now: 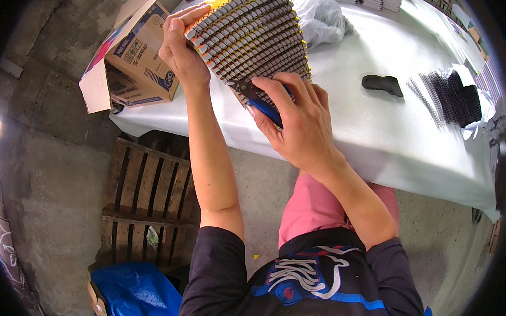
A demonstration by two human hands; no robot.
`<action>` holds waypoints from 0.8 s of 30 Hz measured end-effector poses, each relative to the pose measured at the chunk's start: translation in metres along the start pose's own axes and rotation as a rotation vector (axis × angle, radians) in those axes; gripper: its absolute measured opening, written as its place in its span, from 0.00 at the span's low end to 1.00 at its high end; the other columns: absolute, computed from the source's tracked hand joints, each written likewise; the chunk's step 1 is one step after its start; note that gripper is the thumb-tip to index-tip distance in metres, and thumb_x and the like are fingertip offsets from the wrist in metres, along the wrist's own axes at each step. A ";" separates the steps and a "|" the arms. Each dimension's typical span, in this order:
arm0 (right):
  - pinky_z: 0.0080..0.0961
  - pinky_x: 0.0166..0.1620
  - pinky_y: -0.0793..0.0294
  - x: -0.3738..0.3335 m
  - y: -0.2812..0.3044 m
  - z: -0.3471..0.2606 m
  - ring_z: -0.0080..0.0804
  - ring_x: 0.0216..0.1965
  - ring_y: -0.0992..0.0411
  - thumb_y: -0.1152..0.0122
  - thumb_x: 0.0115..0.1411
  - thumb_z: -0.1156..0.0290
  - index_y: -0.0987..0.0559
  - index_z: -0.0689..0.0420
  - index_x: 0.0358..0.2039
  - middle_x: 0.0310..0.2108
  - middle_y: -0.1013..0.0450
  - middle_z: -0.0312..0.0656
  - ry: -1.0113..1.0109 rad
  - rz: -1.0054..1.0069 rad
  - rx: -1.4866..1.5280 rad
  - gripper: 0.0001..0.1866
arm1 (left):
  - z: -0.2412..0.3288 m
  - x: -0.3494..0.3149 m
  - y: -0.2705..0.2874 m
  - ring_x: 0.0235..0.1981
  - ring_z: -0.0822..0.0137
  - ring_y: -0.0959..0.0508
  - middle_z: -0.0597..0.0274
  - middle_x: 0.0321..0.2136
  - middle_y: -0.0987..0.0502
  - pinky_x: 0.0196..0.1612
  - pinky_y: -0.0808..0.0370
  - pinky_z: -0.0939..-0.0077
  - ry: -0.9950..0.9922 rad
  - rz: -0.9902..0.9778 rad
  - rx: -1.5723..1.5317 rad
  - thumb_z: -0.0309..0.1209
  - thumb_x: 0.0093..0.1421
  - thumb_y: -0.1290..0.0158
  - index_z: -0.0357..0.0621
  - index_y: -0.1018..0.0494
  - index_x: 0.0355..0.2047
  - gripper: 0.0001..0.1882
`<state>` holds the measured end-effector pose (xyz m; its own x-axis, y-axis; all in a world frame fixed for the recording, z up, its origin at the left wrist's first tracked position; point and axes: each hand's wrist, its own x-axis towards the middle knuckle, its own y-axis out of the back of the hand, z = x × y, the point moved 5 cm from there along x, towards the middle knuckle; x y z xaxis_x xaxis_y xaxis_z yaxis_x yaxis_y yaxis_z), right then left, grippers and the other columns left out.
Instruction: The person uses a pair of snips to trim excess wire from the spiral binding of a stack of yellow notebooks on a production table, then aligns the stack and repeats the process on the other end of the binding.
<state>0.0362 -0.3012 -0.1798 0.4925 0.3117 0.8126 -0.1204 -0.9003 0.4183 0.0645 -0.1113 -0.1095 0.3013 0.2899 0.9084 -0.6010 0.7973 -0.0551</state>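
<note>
Dark pushed-up sleeves, pink trousers.

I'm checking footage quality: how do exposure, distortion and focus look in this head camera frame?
Head view: the white table cover blows out toward the top right; fisheye bends its edge and leaves black corners; left hand, right hand and the stack of spiral notebooks are sharp; daylight glares at the left edge.
</note>
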 end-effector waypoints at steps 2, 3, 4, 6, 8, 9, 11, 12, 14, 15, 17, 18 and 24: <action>0.40 0.42 0.37 -0.001 -0.003 0.000 0.34 0.40 0.33 0.39 0.53 0.61 0.27 0.49 0.42 0.38 0.34 0.37 0.020 0.000 -0.008 0.16 | -0.001 -0.001 0.001 0.39 0.61 0.23 0.46 0.38 0.23 0.47 0.27 0.68 0.011 0.008 -0.016 0.44 0.65 0.65 0.29 0.24 0.35 0.28; 0.41 0.44 0.39 0.000 -0.004 -0.001 0.34 0.41 0.33 0.39 0.53 0.61 0.27 0.48 0.43 0.38 0.34 0.37 0.031 0.000 -0.012 0.17 | -0.002 0.000 0.001 0.39 0.61 0.23 0.46 0.38 0.23 0.47 0.27 0.68 0.015 0.012 -0.024 0.44 0.65 0.65 0.29 0.24 0.35 0.28; 0.40 0.42 0.38 0.001 -0.005 -0.002 0.34 0.40 0.33 0.39 0.53 0.62 0.27 0.49 0.42 0.38 0.34 0.37 0.042 0.004 -0.032 0.16 | -0.001 0.000 0.000 0.39 0.61 0.23 0.46 0.38 0.23 0.47 0.27 0.68 0.009 0.011 -0.021 0.44 0.65 0.65 0.29 0.24 0.35 0.28; 0.38 0.40 0.36 0.003 -0.005 -0.005 0.34 0.37 0.32 0.39 0.53 0.62 0.27 0.49 0.41 0.36 0.34 0.36 0.063 0.011 -0.071 0.15 | -0.001 0.000 0.000 0.38 0.61 0.22 0.46 0.37 0.23 0.47 0.27 0.68 -0.003 0.011 -0.015 0.44 0.65 0.65 0.28 0.25 0.35 0.28; 0.37 0.38 0.34 0.001 -0.010 -0.003 0.35 0.36 0.31 0.41 0.55 0.62 0.27 0.51 0.40 0.34 0.32 0.37 0.020 -0.051 -0.005 0.13 | 0.001 0.001 -0.001 0.38 0.61 0.22 0.46 0.37 0.22 0.46 0.26 0.68 -0.017 0.002 0.008 0.44 0.65 0.65 0.28 0.25 0.35 0.28; 0.36 0.37 0.33 0.001 -0.012 -0.003 0.36 0.35 0.30 0.41 0.56 0.63 0.27 0.52 0.39 0.33 0.32 0.37 -0.002 -0.085 0.030 0.12 | 0.001 0.000 -0.001 0.38 0.61 0.22 0.46 0.37 0.22 0.46 0.26 0.68 -0.022 -0.001 0.022 0.44 0.65 0.65 0.28 0.25 0.35 0.28; 0.36 0.36 0.31 0.001 -0.017 0.004 0.37 0.35 0.28 0.43 0.57 0.63 0.28 0.54 0.38 0.31 0.30 0.39 -0.226 -0.261 0.370 0.11 | 0.001 0.000 0.000 0.38 0.61 0.22 0.45 0.37 0.23 0.46 0.26 0.68 -0.027 0.003 0.017 0.44 0.65 0.66 0.27 0.25 0.35 0.28; 0.36 0.36 0.30 0.000 -0.019 0.006 0.38 0.35 0.28 0.44 0.58 0.64 0.28 0.54 0.38 0.30 0.30 0.40 -0.342 -0.345 0.539 0.10 | 0.000 0.000 0.000 0.38 0.61 0.22 0.45 0.37 0.23 0.46 0.26 0.68 -0.028 0.004 0.011 0.43 0.65 0.66 0.27 0.25 0.36 0.28; 0.37 0.37 0.31 -0.005 -0.018 0.006 0.39 0.35 0.28 0.44 0.58 0.63 0.29 0.54 0.39 0.30 0.30 0.41 -0.344 -0.315 0.560 0.11 | -0.002 -0.001 -0.001 0.37 0.63 0.23 0.48 0.36 0.23 0.45 0.28 0.71 -0.028 0.002 -0.025 0.41 0.65 0.65 0.28 0.25 0.34 0.27; 0.37 0.38 0.31 -0.005 -0.018 0.006 0.40 0.36 0.28 0.44 0.58 0.63 0.29 0.55 0.40 0.31 0.30 0.41 -0.338 -0.296 0.572 0.12 | -0.001 -0.001 -0.001 0.37 0.65 0.25 0.52 0.35 0.23 0.45 0.30 0.72 -0.007 0.012 -0.059 0.39 0.65 0.66 0.28 0.23 0.33 0.26; 0.38 0.39 0.31 -0.006 -0.018 0.007 0.41 0.36 0.29 0.44 0.58 0.63 0.29 0.55 0.41 0.31 0.30 0.42 -0.325 -0.259 0.594 0.13 | 0.000 0.000 -0.002 0.36 0.67 0.26 0.55 0.34 0.23 0.45 0.32 0.74 0.019 0.026 -0.102 0.37 0.65 0.66 0.29 0.22 0.31 0.26; 0.39 0.40 0.31 -0.007 -0.018 0.008 0.41 0.37 0.29 0.44 0.58 0.63 0.29 0.55 0.42 0.32 0.30 0.43 -0.319 -0.243 0.606 0.14 | -0.001 0.000 -0.001 0.36 0.67 0.26 0.55 0.34 0.23 0.45 0.32 0.75 0.024 0.031 -0.110 0.37 0.65 0.66 0.29 0.22 0.31 0.26; 0.40 0.45 0.38 -0.011 -0.006 0.007 0.38 0.40 0.32 0.40 0.53 0.62 0.28 0.50 0.45 0.40 0.33 0.40 -0.011 -0.023 0.020 0.19 | -0.004 0.000 0.003 0.39 0.61 0.22 0.45 0.38 0.23 0.46 0.25 0.68 0.023 0.003 -0.023 0.45 0.65 0.63 0.27 0.26 0.36 0.28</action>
<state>0.0377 -0.3016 -0.1945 0.5041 0.3293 0.7984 -0.0916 -0.8989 0.4285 0.0659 -0.1065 -0.1116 0.3162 0.3039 0.8987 -0.5848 0.8084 -0.0676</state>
